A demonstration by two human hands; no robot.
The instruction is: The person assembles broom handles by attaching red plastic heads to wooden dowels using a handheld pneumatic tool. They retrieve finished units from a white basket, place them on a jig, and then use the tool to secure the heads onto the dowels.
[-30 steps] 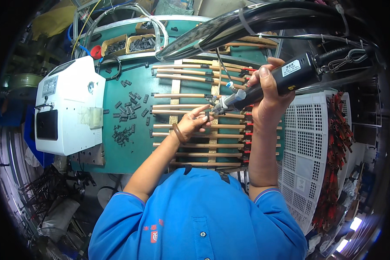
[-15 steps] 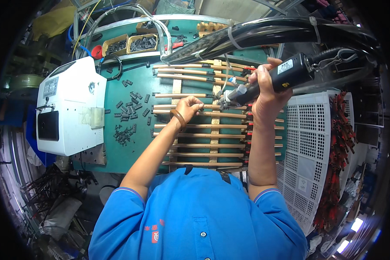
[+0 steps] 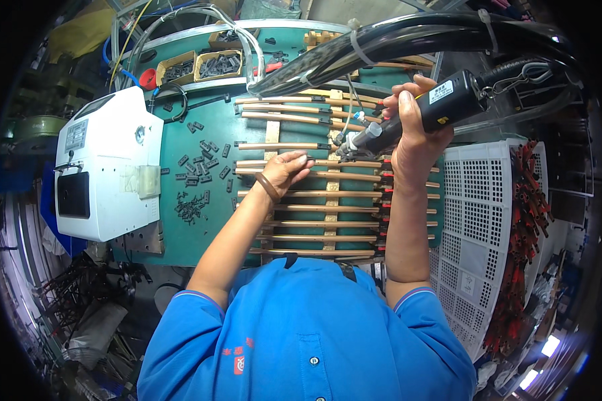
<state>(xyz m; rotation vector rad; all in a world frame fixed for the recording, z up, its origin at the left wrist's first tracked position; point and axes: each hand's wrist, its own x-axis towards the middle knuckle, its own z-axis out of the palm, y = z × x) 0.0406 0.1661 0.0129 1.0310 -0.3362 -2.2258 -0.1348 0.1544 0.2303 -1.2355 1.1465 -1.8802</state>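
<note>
the right hand (image 3: 413, 144) grips a black power screwdriver (image 3: 421, 113), its tip angled down onto the row of copper tubes (image 3: 308, 194) lying across a green counter (image 3: 207, 134). the left hand (image 3: 286, 170) rests with curled fingers on one tube beside the tip. small black parts (image 3: 194, 200) lie scattered near a white machine (image 3: 107, 167).

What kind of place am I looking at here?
Probably a small factory assembly bench: a powered screwdriver hung on hoses in the right hand, wooden rods racked on a green table, and small black parts scattered about.
</note>
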